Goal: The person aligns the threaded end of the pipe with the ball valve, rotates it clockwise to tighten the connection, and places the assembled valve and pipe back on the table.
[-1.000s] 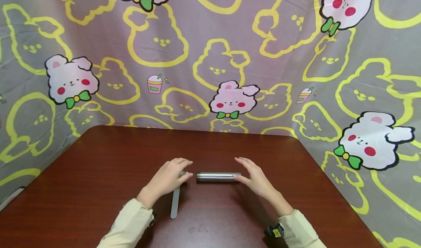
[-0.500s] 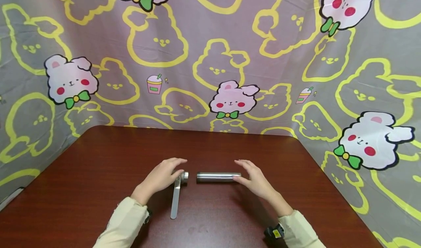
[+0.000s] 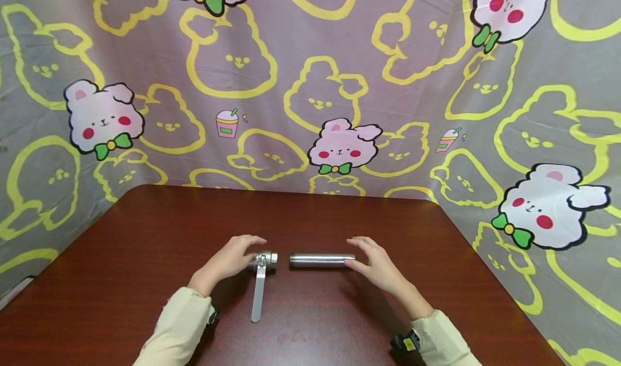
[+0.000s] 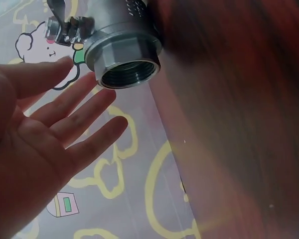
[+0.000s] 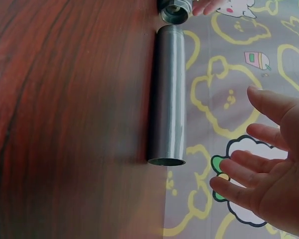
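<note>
A metal ball valve (image 3: 262,261) with a long flat lever handle (image 3: 259,296) lies on the table. Its hexagonal threaded end (image 4: 127,64) faces the left wrist camera. My left hand (image 3: 225,261) is beside the valve's left side, fingers extended and holding nothing. To the right of the valve lies a steel pipe (image 3: 320,261), with a small gap between the two. Threads show on the pipe's end nearest the valve, in the right wrist view. Near the pipe's other end, my right hand (image 3: 380,266) hovers with fingers spread and nothing in its grasp.
The dark red-brown wooden table (image 3: 310,215) has rounded far corners. A grey curtain (image 3: 291,42) printed with yellow outlines and white rabbits surrounds it at the back and sides. A black wrist strap (image 3: 406,342) is on the right wrist.
My left hand has drawn back to the left, uncovering the valve body and the top of its lever. The right hand, pipe and valve stay about where they were.
</note>
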Action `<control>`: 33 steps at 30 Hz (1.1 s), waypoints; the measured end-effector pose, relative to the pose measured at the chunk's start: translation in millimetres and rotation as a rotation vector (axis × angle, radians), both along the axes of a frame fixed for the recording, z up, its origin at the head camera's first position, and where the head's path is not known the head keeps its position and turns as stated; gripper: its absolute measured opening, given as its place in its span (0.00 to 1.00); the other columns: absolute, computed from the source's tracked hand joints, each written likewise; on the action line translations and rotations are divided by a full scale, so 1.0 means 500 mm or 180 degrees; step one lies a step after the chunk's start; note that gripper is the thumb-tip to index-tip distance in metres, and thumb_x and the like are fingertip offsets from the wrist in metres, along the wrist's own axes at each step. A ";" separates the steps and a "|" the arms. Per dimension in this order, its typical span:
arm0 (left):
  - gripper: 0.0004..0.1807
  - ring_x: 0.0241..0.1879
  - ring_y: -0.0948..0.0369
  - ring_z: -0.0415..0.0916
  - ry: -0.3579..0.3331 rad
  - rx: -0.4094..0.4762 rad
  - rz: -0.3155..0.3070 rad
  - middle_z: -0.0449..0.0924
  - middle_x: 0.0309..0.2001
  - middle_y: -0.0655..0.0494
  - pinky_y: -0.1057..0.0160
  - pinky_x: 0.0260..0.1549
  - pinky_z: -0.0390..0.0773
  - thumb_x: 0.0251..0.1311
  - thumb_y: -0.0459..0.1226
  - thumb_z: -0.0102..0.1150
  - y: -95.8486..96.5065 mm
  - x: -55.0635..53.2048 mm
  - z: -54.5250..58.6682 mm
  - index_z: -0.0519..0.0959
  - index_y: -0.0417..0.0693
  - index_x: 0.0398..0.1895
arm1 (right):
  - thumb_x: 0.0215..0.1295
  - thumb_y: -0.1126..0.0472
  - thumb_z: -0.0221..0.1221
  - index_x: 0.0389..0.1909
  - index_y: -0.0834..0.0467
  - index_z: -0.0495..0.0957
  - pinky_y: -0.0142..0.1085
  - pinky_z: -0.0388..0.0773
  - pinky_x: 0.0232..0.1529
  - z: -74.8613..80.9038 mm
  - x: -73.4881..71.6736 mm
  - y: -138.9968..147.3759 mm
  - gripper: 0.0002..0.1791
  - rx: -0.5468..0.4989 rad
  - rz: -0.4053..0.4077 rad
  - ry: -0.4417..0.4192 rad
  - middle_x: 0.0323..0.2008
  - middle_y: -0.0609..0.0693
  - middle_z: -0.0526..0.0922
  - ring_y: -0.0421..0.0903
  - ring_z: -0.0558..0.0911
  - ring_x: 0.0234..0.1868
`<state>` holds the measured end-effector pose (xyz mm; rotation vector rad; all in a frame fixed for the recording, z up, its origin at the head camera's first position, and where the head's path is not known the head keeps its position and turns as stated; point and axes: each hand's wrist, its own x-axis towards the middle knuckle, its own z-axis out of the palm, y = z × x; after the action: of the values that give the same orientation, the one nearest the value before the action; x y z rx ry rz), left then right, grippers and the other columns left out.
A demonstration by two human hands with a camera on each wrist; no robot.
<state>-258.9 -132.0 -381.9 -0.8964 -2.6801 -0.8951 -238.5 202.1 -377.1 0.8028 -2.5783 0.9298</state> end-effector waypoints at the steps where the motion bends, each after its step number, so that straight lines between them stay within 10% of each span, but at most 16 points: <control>1: 0.17 0.47 0.48 0.71 -0.0034 -0.0006 -0.0008 0.76 0.43 0.42 0.51 0.44 0.69 0.48 0.20 0.55 -0.001 0.000 0.000 0.75 0.30 0.45 | 0.52 0.60 0.62 0.51 0.64 0.72 0.49 0.68 0.46 -0.001 0.000 0.000 0.25 -0.0004 0.0000 -0.0018 0.50 0.61 0.72 0.56 0.71 0.51; 33: 0.27 0.32 0.57 0.70 -0.0577 -0.0228 0.0107 0.77 0.39 0.43 0.61 0.32 0.70 0.32 0.25 0.66 0.003 -0.021 -0.021 0.75 0.29 0.44 | 0.51 0.60 0.63 0.49 0.63 0.73 0.45 0.70 0.43 -0.009 -0.001 0.008 0.23 0.0084 0.0063 -0.0015 0.47 0.54 0.74 0.52 0.73 0.48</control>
<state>-269.3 -130.7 -392.3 -0.8182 -2.8886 -0.9194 -238.9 206.4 -381.6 0.8355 -2.5964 0.9060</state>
